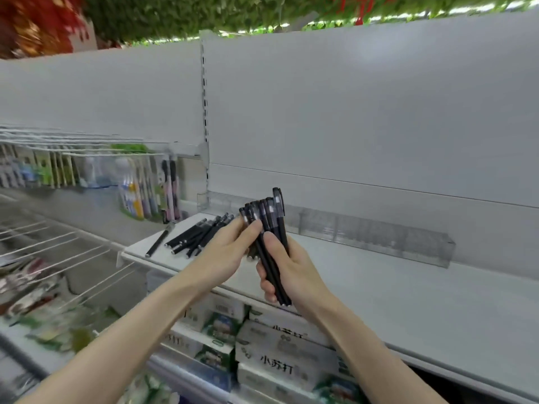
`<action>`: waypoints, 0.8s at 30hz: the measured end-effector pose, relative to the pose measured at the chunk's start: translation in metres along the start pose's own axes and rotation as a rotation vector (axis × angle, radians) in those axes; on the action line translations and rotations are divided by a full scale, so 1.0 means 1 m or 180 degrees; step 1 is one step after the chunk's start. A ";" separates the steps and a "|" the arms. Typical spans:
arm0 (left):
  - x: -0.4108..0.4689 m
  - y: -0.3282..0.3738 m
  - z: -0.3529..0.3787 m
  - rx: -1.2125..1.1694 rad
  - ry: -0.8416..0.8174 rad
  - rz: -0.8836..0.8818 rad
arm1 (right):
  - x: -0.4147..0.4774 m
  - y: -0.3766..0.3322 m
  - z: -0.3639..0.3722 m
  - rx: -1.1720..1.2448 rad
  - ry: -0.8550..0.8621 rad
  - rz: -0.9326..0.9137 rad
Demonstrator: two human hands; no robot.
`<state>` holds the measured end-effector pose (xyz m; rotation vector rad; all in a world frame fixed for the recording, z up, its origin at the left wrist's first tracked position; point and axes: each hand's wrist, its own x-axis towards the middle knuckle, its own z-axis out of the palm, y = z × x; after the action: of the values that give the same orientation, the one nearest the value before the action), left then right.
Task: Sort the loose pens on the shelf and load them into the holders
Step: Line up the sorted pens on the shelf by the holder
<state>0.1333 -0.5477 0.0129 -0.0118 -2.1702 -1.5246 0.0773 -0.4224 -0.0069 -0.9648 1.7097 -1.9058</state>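
The right hand (287, 275) is closed firmly around a bundle of pens (269, 214), held nearly upright above the front part of the shelf (408, 301). The pens are thin, round and matte black, with caps at the top. The left hand (230, 249) pinches the upper part of the same bundle between thumb and fingers; how many pens it takes is hard to see. More loose pens (195, 236) lie in an untidy fan on the left end of the shelf, one single pen (159, 240) a little apart from them. At the back of the shelf stands a long holder (379, 234) of clear plastic with small compartments. The shelf is smooth and pale grey. Under it, white boxes (277, 354) are partly hidden by the arms.
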 end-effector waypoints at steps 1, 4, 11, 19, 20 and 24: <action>0.009 -0.007 -0.014 0.0247 0.0070 0.0088 | 0.015 0.004 0.008 -0.0009 0.0014 0.0026; 0.043 -0.024 -0.050 0.0525 0.0167 0.0171 | 0.061 0.006 0.027 -0.0258 0.0096 0.0049; 0.114 -0.059 -0.101 -0.0032 -0.0194 -0.0211 | 0.138 0.009 0.052 -0.1405 0.0310 -0.0070; 0.153 -0.099 -0.132 0.0600 -0.0564 0.0073 | 0.173 0.027 0.072 -0.3162 0.1273 0.0590; 0.157 -0.108 -0.133 0.0814 -0.0552 0.0234 | 0.174 0.032 0.075 -0.3317 0.1415 0.0597; 0.162 -0.134 -0.134 0.2005 -0.0551 0.0402 | 0.178 0.048 0.081 -0.3647 0.1767 0.0714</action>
<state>0.0037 -0.7598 -0.0072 -0.0721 -2.6398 -0.7456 0.0073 -0.6106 -0.0129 -0.4833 3.1844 -0.9683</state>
